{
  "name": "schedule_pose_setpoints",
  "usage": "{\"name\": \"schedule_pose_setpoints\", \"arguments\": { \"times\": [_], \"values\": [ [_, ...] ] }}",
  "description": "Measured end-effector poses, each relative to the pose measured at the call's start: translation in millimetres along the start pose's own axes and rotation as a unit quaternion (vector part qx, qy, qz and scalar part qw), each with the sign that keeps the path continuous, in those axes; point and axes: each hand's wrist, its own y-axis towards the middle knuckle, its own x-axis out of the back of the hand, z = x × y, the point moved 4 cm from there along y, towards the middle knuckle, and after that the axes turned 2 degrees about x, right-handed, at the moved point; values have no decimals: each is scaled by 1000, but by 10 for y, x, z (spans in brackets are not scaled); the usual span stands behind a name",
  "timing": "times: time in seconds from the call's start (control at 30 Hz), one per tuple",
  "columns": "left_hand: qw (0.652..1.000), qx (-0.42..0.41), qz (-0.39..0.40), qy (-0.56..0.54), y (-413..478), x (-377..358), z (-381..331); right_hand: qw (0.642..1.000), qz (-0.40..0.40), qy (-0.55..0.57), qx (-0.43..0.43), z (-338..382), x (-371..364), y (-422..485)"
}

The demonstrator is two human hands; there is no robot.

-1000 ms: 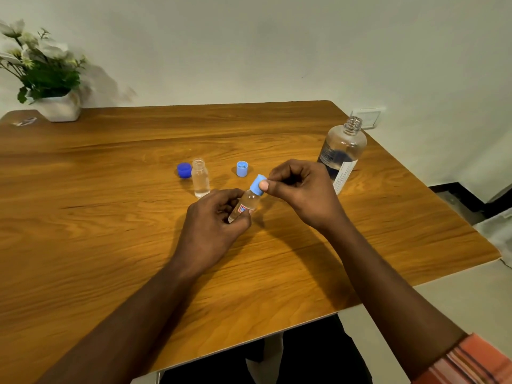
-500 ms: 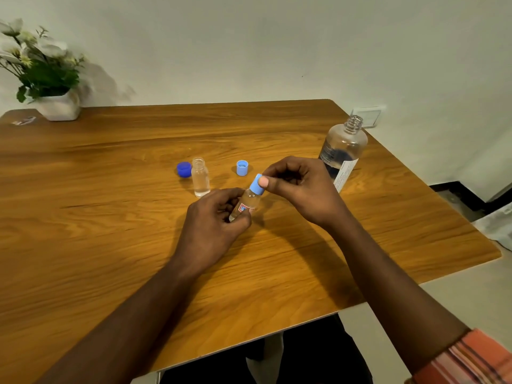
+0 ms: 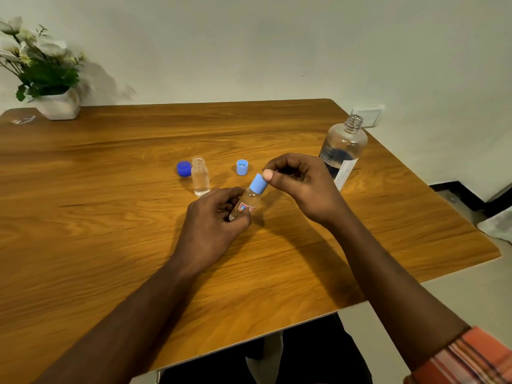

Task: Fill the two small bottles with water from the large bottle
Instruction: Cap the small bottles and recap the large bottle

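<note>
My left hand [image 3: 213, 220] grips a small clear bottle [image 3: 245, 203] with a red and blue label, tilted to the right above the table. A light blue cap [image 3: 258, 183] sits on its neck, and the thumb and fingers of my right hand [image 3: 300, 184] pinch that cap. A second small bottle [image 3: 200, 176] stands upright and uncapped behind my left hand, with clear liquid in it. The large clear bottle [image 3: 342, 148] stands open at the right, behind my right hand.
A dark blue cap [image 3: 184, 168] lies left of the standing small bottle; a light blue cap [image 3: 242, 167] lies to its right. A white pot of flowers [image 3: 59, 105] stands at the far left corner of the wooden table [image 3: 110, 231]. The table edge runs close behind the large bottle.
My right hand's fingers have shifted slightly on the light blue cap, and the thumb now rests on its top edge. The bottle in my left hand has stayed in place.
</note>
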Motion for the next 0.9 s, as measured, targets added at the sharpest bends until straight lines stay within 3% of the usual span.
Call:
{"name": "schedule_pose_setpoints", "arguments": {
  "times": [0.63, 0.9],
  "values": [
    [1000, -4, 7, -13, 0, 1, -6, 997, 81, -15, 0, 51, -40, 47],
    [999, 3, 34, -22, 17, -3, -7, 995, 68, -66, 30, 86, -98, 53]
  ]
}}
